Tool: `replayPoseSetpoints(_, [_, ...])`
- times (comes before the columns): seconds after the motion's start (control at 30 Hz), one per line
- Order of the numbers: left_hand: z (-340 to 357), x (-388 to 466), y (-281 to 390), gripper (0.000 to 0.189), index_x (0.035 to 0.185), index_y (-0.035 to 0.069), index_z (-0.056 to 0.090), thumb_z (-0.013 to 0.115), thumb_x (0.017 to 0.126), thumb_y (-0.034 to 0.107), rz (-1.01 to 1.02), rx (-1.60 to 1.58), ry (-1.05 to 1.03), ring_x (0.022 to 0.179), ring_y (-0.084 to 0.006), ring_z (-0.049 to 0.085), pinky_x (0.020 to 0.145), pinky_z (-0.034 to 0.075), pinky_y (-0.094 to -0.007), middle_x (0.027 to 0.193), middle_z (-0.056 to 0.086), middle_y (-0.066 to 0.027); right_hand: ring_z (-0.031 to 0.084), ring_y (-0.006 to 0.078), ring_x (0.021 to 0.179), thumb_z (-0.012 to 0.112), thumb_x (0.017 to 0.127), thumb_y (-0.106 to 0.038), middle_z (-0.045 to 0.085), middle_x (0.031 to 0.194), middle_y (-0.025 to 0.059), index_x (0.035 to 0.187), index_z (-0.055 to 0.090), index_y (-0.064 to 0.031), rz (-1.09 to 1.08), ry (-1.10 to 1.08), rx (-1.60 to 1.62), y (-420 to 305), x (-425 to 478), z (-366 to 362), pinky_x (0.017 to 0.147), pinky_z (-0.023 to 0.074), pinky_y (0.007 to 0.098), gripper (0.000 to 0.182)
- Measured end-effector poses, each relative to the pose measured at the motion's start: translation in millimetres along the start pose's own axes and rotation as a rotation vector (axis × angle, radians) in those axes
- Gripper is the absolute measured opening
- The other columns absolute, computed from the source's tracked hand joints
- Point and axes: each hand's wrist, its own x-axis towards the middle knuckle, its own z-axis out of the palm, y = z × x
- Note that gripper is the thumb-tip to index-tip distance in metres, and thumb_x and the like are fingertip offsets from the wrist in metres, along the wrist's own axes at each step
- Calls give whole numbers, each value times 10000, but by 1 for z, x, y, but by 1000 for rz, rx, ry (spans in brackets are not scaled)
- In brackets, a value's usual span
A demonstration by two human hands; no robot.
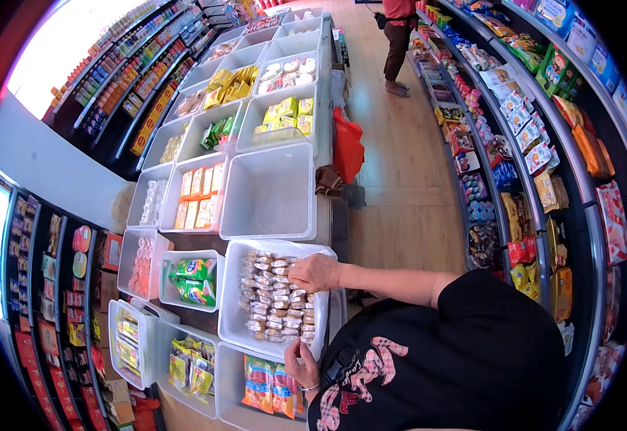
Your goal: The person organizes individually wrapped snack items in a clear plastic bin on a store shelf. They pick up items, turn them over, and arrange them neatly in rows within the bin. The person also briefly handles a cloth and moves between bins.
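Observation:
A white plastic bin (231, 258) lined with a clear bag stands before me, holding packed rows of small wrapped snacks (273, 293). My right hand (314, 272) reaches into its right side, with curled fingers on the snacks at the row ends. Whether a piece is between those fingertips is hidden. At the bin's near lower corner is my left hand (301, 362), wearing a bracelet, its thumb and fingers apart and nothing seen in them. Just below that hand, large orange and blue snack bags (270, 385) lie in another clear bin (230, 401).
An empty clear bin (267, 194) adjoins the snack bin. Green packets (192, 280) fill a smaller tub to the left. A red plastic bag (347, 145) and brown cloth (328, 181) hang off the table edge. Stocked shelves (507, 161) line the right; another person (398, 43) stands in the aisle.

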Motion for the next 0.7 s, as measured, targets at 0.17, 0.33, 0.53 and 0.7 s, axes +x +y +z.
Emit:
replayPoseSetpoints(0.17, [-4,-7,9,134,1027,-21,677,625,906,3,63,18,41,770,-229,636,691,507,-319,901,674,-130,642,289,706,586,870,-181,621,727,91,814,599,-84,6,9,-26,1,0,3,626,514,409,112])
replayPoseSetpoints(0.33, [-12,-13,13,117,1003,-27,677,619,903,-12,97,69,42,801,-262,635,710,501,-346,901,674,-143,643,310,702,579,876,-200,626,729,105,777,571,-75,24,23,-15,-3,0,-1,635,518,423,159])
replayPoseSetpoints(0.53, [-14,-23,7,121,1007,-42,676,599,924,2,65,69,138,748,-227,641,667,500,-318,864,676,-143,645,326,709,573,874,-206,628,726,113,769,560,-70,40,-2,-15,-4,1,-1,647,522,439,172])
replayPoseSetpoints(0.7, [-12,-29,0,129,1015,-35,685,595,947,30,-65,12,168,569,-145,606,525,469,-271,728,661,-98,643,331,709,573,872,-207,623,722,119,771,556,-67,37,6,-15,-2,1,1,648,522,440,173])
